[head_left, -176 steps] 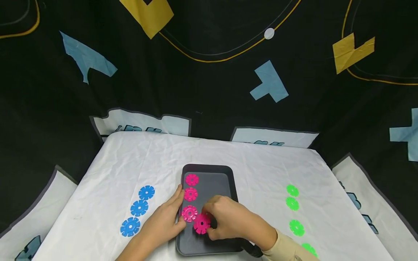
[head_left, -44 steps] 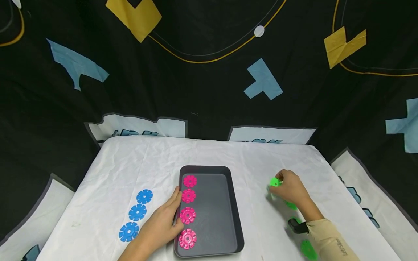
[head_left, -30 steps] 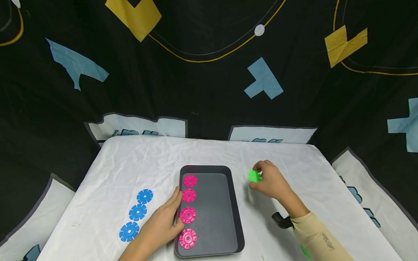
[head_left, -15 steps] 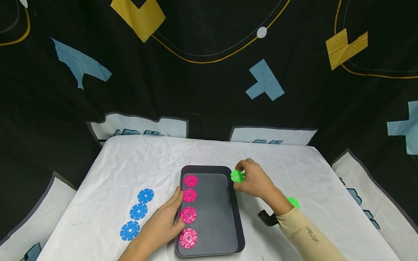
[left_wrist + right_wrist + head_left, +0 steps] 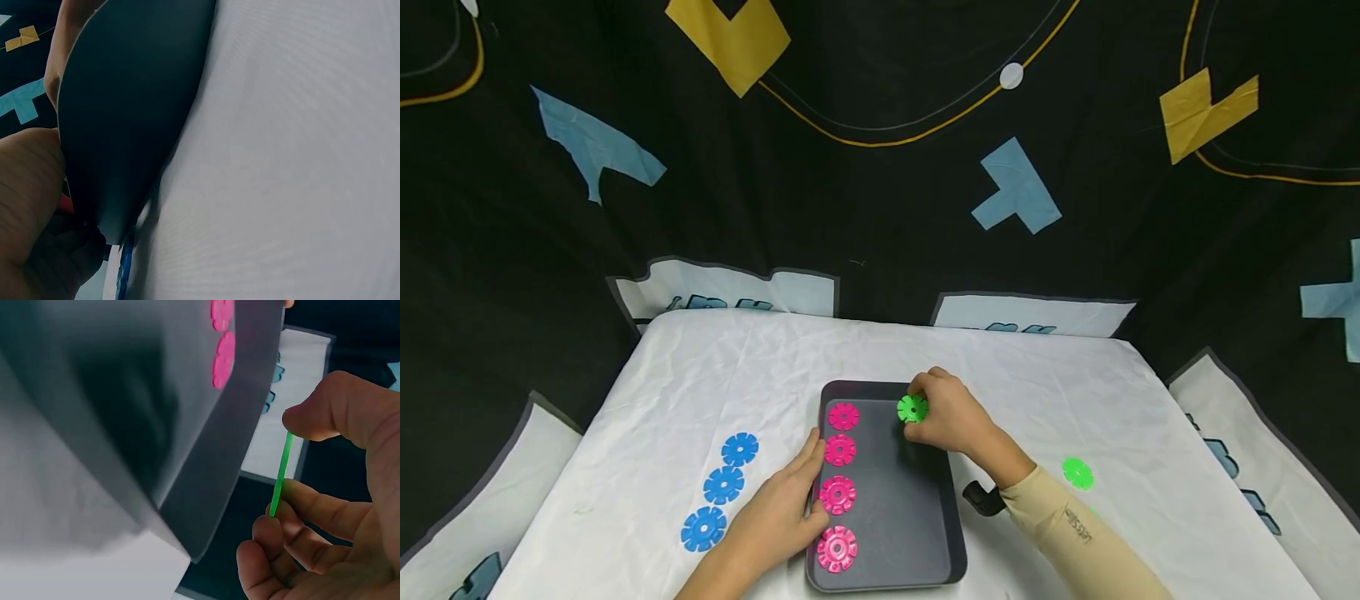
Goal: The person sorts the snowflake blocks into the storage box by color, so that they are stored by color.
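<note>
My right hand point(image 5: 953, 417) pinches a green notched plastic disc point(image 5: 912, 409) between thumb and fingers, over the far right corner of a dark grey tray point(image 5: 891, 508). Edge-on in the right wrist view, the thin green disc point(image 5: 282, 472) sits between the thumb and fingertips, apart from the tray wall point(image 5: 215, 487). My left hand point(image 5: 778, 512) rests against the tray's left rim with fingers extended. Several pink notched discs point(image 5: 838, 495) lie in a column along the tray's left side. In the left wrist view, the tray's outer wall point(image 5: 131, 106) hides part of that hand.
Three blue discs point(image 5: 724, 485) lie on the white cloth point(image 5: 640, 467) left of the tray. To the right lies a green disc point(image 5: 1078, 473); the right sleeve point(image 5: 1075, 533) covers the area below it. A black wrist mount point(image 5: 982, 498) juts out beside the tray.
The right hand set a pink disc into the column, picked up a green disc on the right and carried it left over the tray. The left hand has stayed at the tray's rim.
</note>
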Motion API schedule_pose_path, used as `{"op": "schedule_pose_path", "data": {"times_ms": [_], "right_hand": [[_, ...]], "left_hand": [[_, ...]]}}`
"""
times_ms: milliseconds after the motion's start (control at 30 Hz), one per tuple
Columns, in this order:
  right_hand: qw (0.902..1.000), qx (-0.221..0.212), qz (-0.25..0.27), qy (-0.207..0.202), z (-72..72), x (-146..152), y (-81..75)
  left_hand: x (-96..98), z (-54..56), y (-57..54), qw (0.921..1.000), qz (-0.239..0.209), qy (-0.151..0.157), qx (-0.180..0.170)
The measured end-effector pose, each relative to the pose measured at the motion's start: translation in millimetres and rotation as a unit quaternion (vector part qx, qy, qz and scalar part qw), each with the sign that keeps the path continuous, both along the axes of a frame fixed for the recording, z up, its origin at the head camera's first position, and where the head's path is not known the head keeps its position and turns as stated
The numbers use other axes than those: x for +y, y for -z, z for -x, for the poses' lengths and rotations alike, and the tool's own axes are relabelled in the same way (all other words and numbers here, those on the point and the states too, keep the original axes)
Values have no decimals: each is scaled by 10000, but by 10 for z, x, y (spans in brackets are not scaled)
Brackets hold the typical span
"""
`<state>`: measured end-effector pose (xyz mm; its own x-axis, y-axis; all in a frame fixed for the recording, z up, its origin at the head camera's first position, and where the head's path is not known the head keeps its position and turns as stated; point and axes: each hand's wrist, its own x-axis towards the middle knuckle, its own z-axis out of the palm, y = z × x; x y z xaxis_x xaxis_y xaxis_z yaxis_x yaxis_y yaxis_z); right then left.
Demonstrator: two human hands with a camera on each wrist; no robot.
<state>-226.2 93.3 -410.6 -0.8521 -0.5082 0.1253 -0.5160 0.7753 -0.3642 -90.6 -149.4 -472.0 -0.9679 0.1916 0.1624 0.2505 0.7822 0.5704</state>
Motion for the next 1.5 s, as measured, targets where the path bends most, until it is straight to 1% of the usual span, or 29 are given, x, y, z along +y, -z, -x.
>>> {"op": "schedule_pose_path", "data": {"times_ms": [100, 300, 467, 800, 900, 1033, 1167, 1300, 1400, 1500], "right_hand": [[10000, -29, -83, -44, 31, -81, 43], [9992, -234, -279, -149, 64, -206, 125], [9981, -237, -489, -302, 93, -301, 172], [9934, -287, -1016, -440, 164, -453, 255], [9917, -318, -1160, -457, 178, -486, 265], [9903, -276, -1309, -365, 203, -521, 283], [9906, -230, -1321, -273, 222, -550, 326], [9912, -139, -1283, -284, 226, -581, 354], [9912, -97, -1281, -321, 223, -600, 347], [9919, -142, -1214, -355, 214, -605, 306]], "left_hand": [[1, 0, 4, 10000, -28, 12, 8], [12, -5, 15, 10000, -22, 14, 28], [15, -8, 11, 10000, -12, -3, -12], [14, -18, 29, 10000, -12, 14, -62], [18, -18, 38, 10000, -6, 9, -69], [27, -12, 38, 10000, 13, 34, -35], [29, -9, 28, 10000, 37, 63, 18], [19, -12, 15, 10000, 49, 33, 57], [5, -16, 3, 10000, 64, -2, 67], [-13, -13, -6, 9999, 75, -5, 71]]}}
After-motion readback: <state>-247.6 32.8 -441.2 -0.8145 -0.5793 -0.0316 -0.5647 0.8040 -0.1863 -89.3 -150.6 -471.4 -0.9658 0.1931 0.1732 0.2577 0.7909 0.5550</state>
